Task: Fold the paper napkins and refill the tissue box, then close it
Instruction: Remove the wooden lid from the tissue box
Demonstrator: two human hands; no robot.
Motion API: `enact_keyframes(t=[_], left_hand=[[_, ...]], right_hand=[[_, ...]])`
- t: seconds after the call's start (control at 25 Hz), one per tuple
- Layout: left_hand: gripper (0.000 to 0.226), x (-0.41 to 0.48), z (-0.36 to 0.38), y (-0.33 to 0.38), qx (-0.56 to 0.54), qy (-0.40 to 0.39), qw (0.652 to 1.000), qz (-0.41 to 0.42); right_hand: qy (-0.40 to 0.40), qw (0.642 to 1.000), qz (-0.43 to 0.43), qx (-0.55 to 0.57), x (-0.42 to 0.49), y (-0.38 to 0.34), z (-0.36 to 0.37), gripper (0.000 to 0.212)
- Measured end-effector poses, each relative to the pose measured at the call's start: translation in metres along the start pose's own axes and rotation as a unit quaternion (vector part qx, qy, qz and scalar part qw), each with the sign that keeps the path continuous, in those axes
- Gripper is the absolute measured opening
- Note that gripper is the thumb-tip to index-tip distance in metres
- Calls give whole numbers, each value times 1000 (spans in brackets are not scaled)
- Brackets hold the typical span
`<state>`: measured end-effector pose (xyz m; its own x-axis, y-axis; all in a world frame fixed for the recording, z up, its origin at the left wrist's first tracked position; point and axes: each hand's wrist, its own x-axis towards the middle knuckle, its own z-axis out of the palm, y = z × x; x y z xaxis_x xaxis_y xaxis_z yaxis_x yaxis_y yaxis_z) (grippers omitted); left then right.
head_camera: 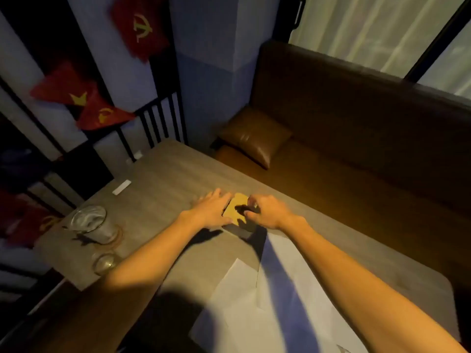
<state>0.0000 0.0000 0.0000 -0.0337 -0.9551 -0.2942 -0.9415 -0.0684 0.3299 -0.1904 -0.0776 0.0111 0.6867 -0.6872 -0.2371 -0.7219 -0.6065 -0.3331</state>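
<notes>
Tissue box [235,208] sits mid-frame, left hand [211,210] flat against it with straight fingers, right hand [268,212] curled round its other edge, napkins [280,301] spread lower right.

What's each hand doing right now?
Left hand: open, flat against the tissue box.
Right hand: fingers curled, gripping the tissue box's right edge.

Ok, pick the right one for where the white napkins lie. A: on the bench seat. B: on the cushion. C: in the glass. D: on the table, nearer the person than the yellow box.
D: the white napkins lie spread on the table, on the near side of the yellow box that the left hand and right hand touch.
</notes>
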Motion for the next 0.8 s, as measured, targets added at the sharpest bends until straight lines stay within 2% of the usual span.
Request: enact_keyframes(t=[0.16,0.44,0.64,0.8], left_hand=[[107,20,23,-3,1,-40,999,3],[132,71,45,-8,81,-74,990,85],[130,90,56,-10,64,-72,992,82],[126,95,61,-14,74,-30,995,52]], right_hand=[[-54,998,23,13,10,3,25,39],[-111,993,25,3,35,10,54,44],[-126,992,3,-4,46,18,59,41],[-120,993,-6,3,50,23,62,43]])
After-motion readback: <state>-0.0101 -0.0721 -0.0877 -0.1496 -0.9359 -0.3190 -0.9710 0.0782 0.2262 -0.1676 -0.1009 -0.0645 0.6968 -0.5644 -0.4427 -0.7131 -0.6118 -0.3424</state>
